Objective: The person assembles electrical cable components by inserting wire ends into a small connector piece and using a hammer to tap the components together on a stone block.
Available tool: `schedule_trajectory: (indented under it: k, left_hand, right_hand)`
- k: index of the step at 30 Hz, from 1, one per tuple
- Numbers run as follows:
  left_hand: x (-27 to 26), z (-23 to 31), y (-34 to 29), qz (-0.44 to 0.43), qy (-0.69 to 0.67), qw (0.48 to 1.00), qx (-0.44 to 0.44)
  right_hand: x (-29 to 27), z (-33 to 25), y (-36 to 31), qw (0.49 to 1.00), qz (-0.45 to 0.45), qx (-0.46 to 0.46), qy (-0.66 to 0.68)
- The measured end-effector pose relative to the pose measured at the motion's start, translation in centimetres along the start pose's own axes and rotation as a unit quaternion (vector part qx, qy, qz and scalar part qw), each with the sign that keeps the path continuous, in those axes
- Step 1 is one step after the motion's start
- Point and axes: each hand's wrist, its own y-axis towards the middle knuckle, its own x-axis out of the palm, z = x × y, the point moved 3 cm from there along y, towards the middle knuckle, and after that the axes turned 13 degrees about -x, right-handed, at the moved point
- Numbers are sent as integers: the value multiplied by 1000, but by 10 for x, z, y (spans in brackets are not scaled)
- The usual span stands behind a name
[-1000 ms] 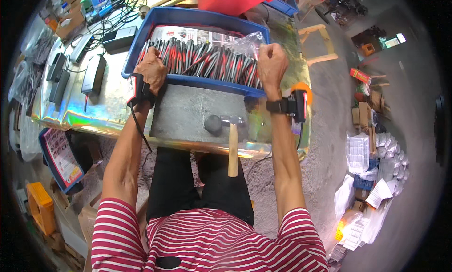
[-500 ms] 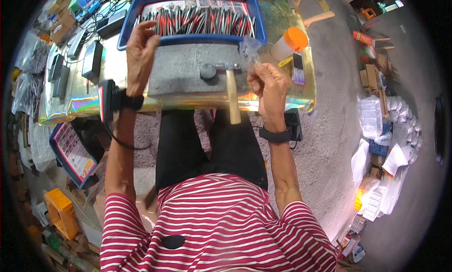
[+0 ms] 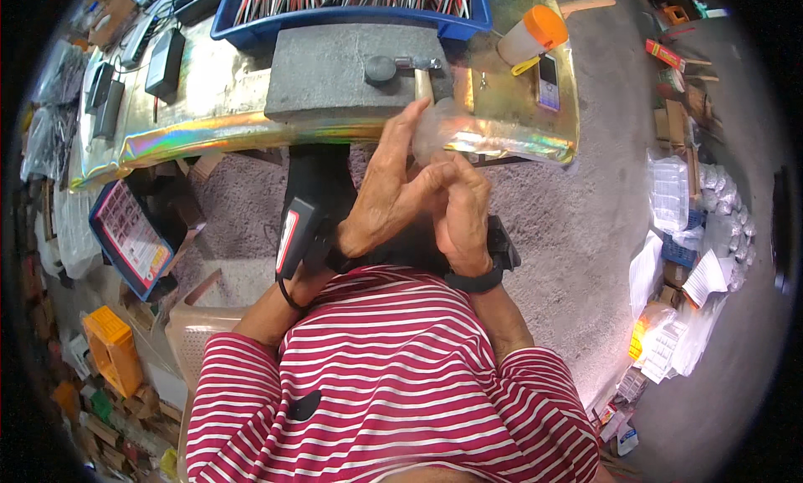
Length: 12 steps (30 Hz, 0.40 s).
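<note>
A crumpled clear plastic bag (image 3: pixel 438 133), smeared by motion, sticks up from my right hand (image 3: pixel 462 205). That hand is closed, thumb and fingers pinching the bag's lower end. My left hand (image 3: pixel 386 186) comes in from the left with fingers stretched out, its forefinger alongside the bag and its thumb against my right fingers. Beyond them, on a grey stone block (image 3: pixel 335 73), lies a hammer (image 3: pixel 423 85) with a pale wooden handle, partly covered by the bag and my fingers. Beside the hammer head sits a dark round disc (image 3: pixel 381 70).
A blue tray (image 3: pixel 360 16) of black, red and silver sticks stands behind the block. To the right are an orange-lidded jar (image 3: pixel 530 36), a phone (image 3: pixel 548 83) and a small shiny piece (image 3: pixel 483 81). Black boxes (image 3: pixel 166 63) and cables occupy the table's left.
Both hands have drawn back toward my body and come together, the left moving right and down from beside the tray. The bag has come along in my right hand.
</note>
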Motion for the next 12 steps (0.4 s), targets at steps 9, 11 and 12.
schedule_trajectory:
  k: [9, 11, 12]
  left_hand:
    - [5, -18, -6, -54, -119, 984, -123]
    - [5, -22, -6, -71, -147, 977, -139]
    - [3, -25, -7, -79, -155, 973, -154]
  right_hand:
    - [-7, -3, -17, 958, -193, 74, -201]
    - [-14, -10, -11, 908, -302, 86, -278]
    - [-19, -13, -9, 884, -315, 99, -332]
